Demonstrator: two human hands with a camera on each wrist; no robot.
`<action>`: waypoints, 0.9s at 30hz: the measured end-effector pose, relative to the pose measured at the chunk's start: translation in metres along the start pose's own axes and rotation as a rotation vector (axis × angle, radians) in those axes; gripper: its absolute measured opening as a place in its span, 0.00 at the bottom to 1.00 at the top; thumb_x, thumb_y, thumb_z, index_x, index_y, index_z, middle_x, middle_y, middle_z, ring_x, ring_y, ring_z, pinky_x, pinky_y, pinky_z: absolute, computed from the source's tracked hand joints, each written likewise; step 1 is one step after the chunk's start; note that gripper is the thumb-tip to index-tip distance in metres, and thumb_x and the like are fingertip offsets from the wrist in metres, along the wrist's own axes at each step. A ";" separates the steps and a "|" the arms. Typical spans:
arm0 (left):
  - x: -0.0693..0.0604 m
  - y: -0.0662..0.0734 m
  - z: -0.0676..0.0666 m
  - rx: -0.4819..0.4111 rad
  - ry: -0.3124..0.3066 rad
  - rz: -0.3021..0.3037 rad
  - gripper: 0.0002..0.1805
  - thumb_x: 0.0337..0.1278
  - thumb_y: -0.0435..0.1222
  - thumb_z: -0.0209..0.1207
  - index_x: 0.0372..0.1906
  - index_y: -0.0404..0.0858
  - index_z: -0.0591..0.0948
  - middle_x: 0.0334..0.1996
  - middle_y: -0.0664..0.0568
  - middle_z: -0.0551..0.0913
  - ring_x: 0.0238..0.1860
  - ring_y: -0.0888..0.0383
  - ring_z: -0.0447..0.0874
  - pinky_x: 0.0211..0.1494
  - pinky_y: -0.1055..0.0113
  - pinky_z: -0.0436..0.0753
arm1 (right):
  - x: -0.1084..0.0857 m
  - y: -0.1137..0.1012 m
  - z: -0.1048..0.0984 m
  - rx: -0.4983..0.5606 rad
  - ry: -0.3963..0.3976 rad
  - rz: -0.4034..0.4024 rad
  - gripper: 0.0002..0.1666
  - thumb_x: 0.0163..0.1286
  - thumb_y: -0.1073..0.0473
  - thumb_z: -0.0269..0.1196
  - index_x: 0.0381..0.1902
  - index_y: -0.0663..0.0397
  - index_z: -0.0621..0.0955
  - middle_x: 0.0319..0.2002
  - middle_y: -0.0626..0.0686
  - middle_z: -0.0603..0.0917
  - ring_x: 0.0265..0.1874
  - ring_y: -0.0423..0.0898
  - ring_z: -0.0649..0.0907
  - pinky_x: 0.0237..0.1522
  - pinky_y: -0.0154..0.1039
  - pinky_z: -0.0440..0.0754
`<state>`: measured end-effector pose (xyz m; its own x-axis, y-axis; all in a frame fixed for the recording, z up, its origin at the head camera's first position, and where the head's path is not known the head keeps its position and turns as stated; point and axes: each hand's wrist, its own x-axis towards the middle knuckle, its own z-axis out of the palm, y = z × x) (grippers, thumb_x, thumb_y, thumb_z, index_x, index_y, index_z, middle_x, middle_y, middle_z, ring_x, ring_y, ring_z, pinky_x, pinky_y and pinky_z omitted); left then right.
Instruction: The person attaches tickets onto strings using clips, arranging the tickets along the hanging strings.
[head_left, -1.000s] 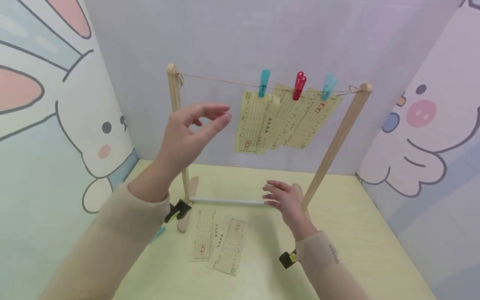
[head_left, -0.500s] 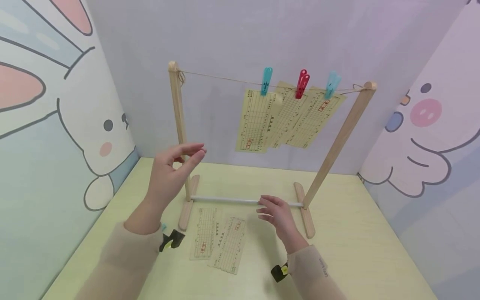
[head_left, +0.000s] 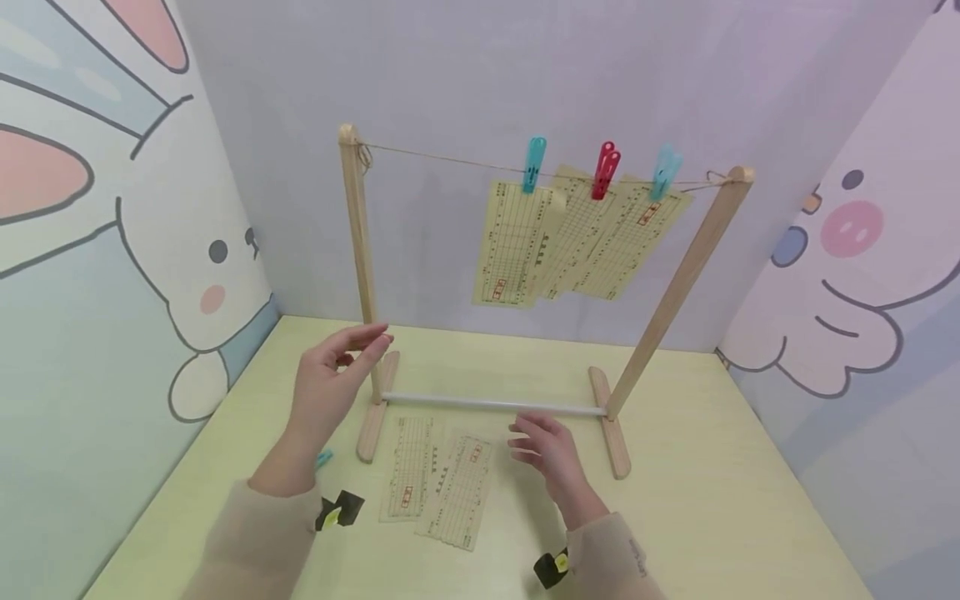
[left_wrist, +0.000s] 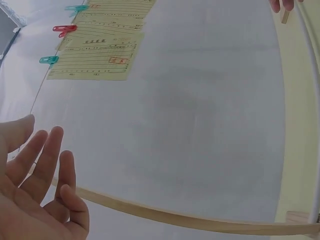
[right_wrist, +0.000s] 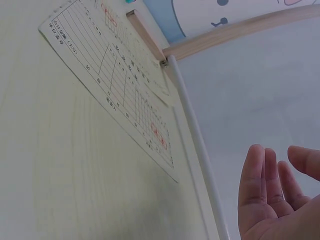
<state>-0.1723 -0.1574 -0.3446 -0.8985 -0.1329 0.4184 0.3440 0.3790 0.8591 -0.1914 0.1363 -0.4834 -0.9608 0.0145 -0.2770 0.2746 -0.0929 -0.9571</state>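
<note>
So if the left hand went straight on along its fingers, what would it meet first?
Probably the leftmost hanging receipt slip, held by a teal clothespin. Depth is unclear, so the left hand might pass in front or below.

On the table's right-hand slip (head_left: 457,496), seen closely from the right wrist, we make out printed Chinese characters, with 大写 in brackets at one end and 万 along a line; most of the others are too blurred for us. It bears a red boxed mark (right_wrist: 159,135), whose characters we cannot read. The left-hand slip (head_left: 408,471) has small print and a red box too. Of the hanging slips, the left one (head_left: 510,242) and the right one (head_left: 626,250) show red boxes, and the middle one (head_left: 577,221) shows only illegible print. Lettering (head_left: 637,558) on the right sleeve (head_left: 607,554) is too small for us.
</note>
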 end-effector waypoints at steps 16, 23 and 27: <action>-0.028 -0.051 -0.004 0.108 0.040 -0.236 0.20 0.69 0.47 0.58 0.57 0.41 0.82 0.53 0.47 0.86 0.43 0.78 0.74 0.45 0.80 0.72 | -0.010 0.021 0.002 0.003 0.013 0.008 0.30 0.73 0.52 0.60 0.63 0.69 0.72 0.42 0.51 0.86 0.36 0.43 0.86 0.40 0.35 0.85; -0.039 -0.085 -0.017 0.198 0.087 -0.338 0.22 0.70 0.50 0.56 0.59 0.42 0.81 0.57 0.47 0.83 0.50 0.69 0.74 0.44 0.78 0.70 | -0.012 0.031 0.007 0.002 -0.021 0.039 0.29 0.72 0.53 0.61 0.62 0.69 0.72 0.42 0.52 0.86 0.34 0.42 0.85 0.38 0.35 0.85; -0.046 -0.105 -0.024 0.207 0.110 -0.441 0.25 0.70 0.52 0.54 0.62 0.40 0.78 0.64 0.45 0.78 0.62 0.50 0.71 0.54 0.64 0.72 | -0.014 0.037 0.009 -0.013 -0.035 0.067 0.29 0.71 0.54 0.61 0.61 0.69 0.72 0.43 0.54 0.86 0.33 0.42 0.85 0.37 0.34 0.85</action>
<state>-0.1609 -0.2127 -0.4468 -0.9083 -0.4129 0.0669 -0.1332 0.4371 0.8895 -0.1687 0.1240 -0.5141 -0.9411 -0.0265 -0.3371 0.3382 -0.0800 -0.9377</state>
